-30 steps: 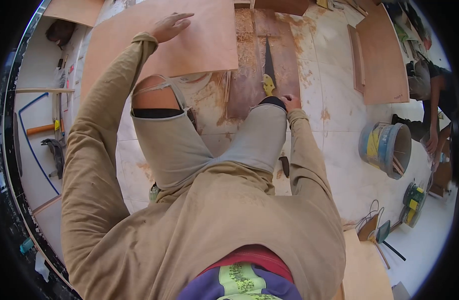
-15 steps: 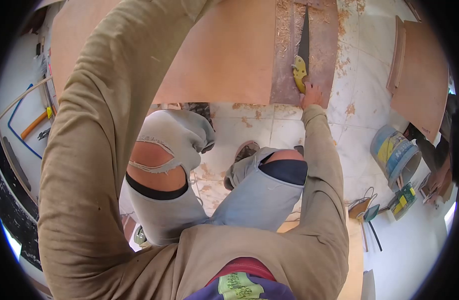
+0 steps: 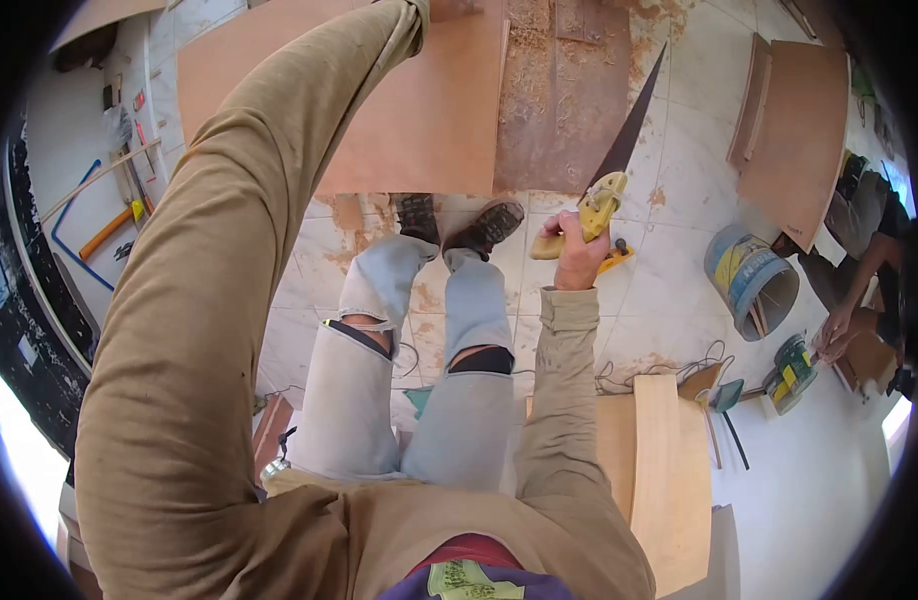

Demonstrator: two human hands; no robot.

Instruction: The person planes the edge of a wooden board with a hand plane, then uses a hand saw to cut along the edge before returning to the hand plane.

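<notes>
My right hand (image 3: pixel 579 262) is wrapped around the yellow handle of a handsaw (image 3: pixel 626 140). The saw is lifted off the boards, its dark blade slanting up and to the right over the tiled floor. At the top edge of the view, my left hand (image 3: pixel 457 9) is mostly cut off, by the far part of a large brown wooden sheet (image 3: pixel 409 140); its fingers cannot be made out. Right of that sheet lies a darker board (image 3: pixel 589 110) strewn with wood shavings.
On the right stand a blue bucket (image 3: pixel 747 280) and a leaning brown panel (image 3: pixel 794 140); another person's hands (image 3: pixel 834 325) show beyond. A yellow-orange tool (image 3: pixel 616 257) lies on the floor near my right hand. Pale planks (image 3: pixel 669 470) lie behind me, tools at far left.
My right hand has taken hold of the handsaw and raised it from the dark board, bringing it nearer to me. My legs have straightened, and the view has shifted.
</notes>
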